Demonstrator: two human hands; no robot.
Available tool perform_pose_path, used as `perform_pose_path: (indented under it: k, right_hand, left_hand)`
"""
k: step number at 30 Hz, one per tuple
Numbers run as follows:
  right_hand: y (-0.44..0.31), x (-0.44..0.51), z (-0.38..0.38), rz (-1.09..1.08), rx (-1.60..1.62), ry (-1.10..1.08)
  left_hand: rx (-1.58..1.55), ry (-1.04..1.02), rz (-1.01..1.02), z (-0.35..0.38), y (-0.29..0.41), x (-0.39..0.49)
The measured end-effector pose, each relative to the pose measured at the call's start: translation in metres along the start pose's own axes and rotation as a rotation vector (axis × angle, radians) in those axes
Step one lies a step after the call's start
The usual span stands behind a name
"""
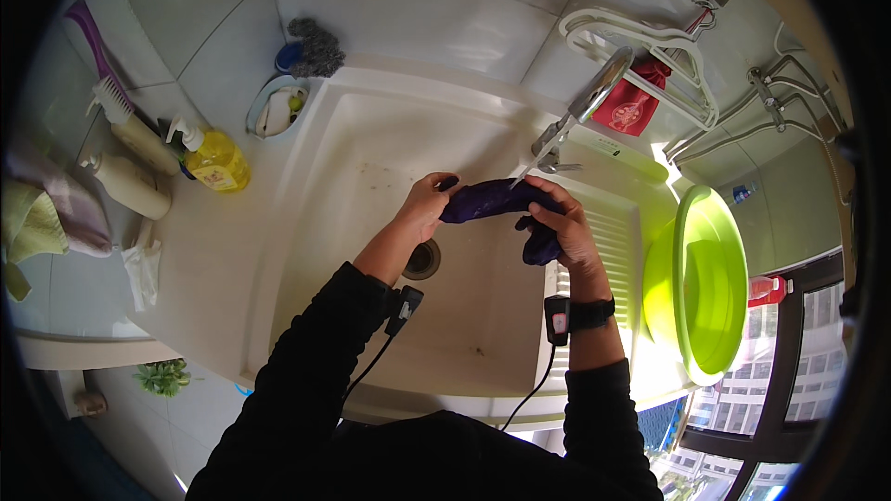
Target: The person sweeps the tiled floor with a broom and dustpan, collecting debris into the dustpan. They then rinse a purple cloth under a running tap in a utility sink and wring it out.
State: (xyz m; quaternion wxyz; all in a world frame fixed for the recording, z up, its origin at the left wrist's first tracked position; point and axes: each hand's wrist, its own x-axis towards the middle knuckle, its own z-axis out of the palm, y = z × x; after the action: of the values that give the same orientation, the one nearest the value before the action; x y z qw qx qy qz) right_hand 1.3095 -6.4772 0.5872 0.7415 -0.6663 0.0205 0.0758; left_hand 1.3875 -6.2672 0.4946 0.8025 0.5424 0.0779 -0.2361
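Note:
Both of my hands hold a dark purple piece of cloth (487,200) stretched between them above the white laundry sink (452,334). My left hand (424,207) grips its left end, with a bit of fabric poking out by the thumb. At the other end my right hand (567,223) closes on the cloth, and a loose bunch hangs below the fingers. A thin stream of water from the chrome faucet (602,80) runs onto the fabric close to my right fingers. The drain (422,261) shows below my left wrist.
A lime-green plastic basin (710,285) leans at the right, beside the ribbed washboard (612,250). A yellow pump bottle (217,160), a cream pump bottle (132,188) and a soap dish (278,110) stand left. White hangers (640,49) and a red pouch (632,101) hang behind the faucet.

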Motion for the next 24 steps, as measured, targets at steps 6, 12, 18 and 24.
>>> perform_pose_path:
  k: [6, 12, 18, 24]
  right_hand:
    - [0.002, -0.007, 0.011, -0.050, 0.200, -0.072]
    - [0.018, -0.001, -0.011, -0.045, 0.308, -0.030]
    - [0.011, -0.008, -0.018, 0.069, 0.084, 0.037]
    - [0.028, -0.004, -0.023, 0.174, -0.315, -0.096]
  left_hand:
    - [-0.440, -0.156, -0.373, 0.012, -0.020, -0.001]
    - [-0.418, -0.313, -0.114, 0.027, -0.016, -0.008]
    - [-0.488, -0.288, 0.063, 0.023, 0.016, -0.011]
    - [-0.253, -0.362, 0.179, 0.002, 0.023, 0.000]
